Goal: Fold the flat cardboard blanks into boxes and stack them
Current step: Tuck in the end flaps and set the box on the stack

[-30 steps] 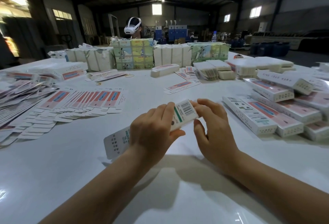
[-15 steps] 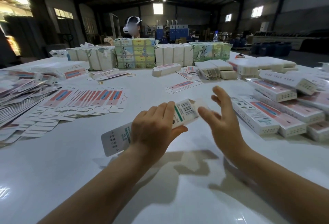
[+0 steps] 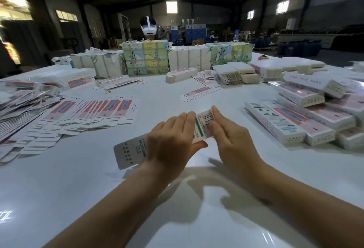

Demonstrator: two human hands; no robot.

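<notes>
Hands meet over the middle of the white surface (image 3: 197, 218), both on one box (image 3: 202, 127) held just above it. The left hand (image 3: 169, 145) wraps round the box's middle, fingers curled over the top and thumb underneath, so the box's grey printed end (image 3: 130, 153) sticks out to the left of that hand. The right hand (image 3: 230, 141) grips the far end with the barcode, its thumb pressed on the barcode face and its fingers curled behind.

Left of the box, a fanned row of flat blanks (image 3: 88, 113) with pink and blue print lies on the surface, and further left a looser heap (image 3: 17, 107). Right of the box, finished boxes (image 3: 307, 121) are stacked in rows. Beyond the box, single blanks (image 3: 201, 92) lie loose, and behind them stand wrapped bundles (image 3: 145, 58) along the far edge. A person wearing a white headset (image 3: 148, 28) sits behind the bundles.
</notes>
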